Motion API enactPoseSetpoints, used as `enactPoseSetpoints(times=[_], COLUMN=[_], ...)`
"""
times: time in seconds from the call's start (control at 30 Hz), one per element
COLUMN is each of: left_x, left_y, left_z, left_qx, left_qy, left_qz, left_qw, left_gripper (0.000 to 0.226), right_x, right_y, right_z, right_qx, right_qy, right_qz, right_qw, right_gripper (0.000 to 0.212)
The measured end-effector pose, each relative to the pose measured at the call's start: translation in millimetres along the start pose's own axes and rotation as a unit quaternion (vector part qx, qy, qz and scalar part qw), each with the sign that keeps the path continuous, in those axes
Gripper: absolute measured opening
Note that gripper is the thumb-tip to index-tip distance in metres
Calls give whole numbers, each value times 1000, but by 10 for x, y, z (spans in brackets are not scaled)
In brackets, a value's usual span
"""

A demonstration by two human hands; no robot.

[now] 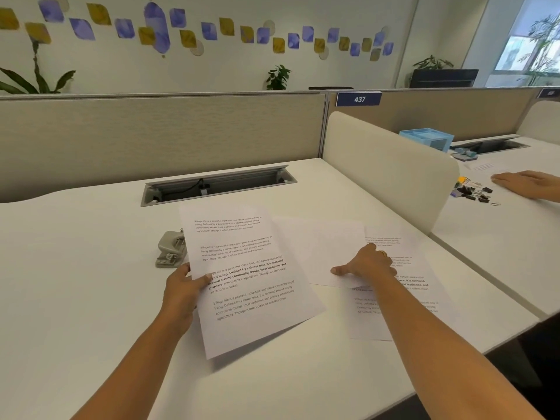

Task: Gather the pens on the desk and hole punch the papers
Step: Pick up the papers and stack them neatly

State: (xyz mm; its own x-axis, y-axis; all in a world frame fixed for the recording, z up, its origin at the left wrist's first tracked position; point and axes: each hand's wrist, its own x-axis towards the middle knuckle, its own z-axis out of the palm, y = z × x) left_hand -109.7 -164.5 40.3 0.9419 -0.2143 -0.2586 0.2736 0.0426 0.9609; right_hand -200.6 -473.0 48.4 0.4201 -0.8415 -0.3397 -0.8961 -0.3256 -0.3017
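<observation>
Three sheets of paper show on the white table, and one hole punch. The left hand grips the printed sheet by its left edge, thumb curled over the top; the sheet is raised off the table and throws a shadow below its lower edge. The grey hole punch stands just beside that sheet's upper left edge, which hides part of it. The right hand rests flat-fingered on the other two sheets, thumb stretched out to the left, a ring on one finger. Its fingertips are down on a blank-faced sheet, which lies over a second printed sheet. That one sticks out to the right and below, and the right forearm crosses it. Behind the papers a cable tray is sunk into the table, its lid tilted open. A pale rounded divider stands on the right and blocks part of the neighbouring table, where a heap of black binder clips lies near another person's hand — resting flat — and a blue drawer box stands further back. A blue label reading 437 sits on the partition.
</observation>
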Motion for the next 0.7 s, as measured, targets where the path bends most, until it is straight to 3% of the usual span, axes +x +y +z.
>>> enactPoseSetpoints(times=[0.3,0.7], left_x=[-4,-64], left_y=[-9,14], left_z=[-11,-84], left_qx=[-11,-5], left_qy=[5,12], left_qz=[-8,-5], left_qw=[1000,1000], left_gripper=[41,38], right_x=[-6,-36], right_y=[-15,-41], right_z=[-5,-17], right_qx=[-26,13], right_qy=[-13,2], right_qz=[12,6], right_qw=[999,1000], right_gripper=[98,111])
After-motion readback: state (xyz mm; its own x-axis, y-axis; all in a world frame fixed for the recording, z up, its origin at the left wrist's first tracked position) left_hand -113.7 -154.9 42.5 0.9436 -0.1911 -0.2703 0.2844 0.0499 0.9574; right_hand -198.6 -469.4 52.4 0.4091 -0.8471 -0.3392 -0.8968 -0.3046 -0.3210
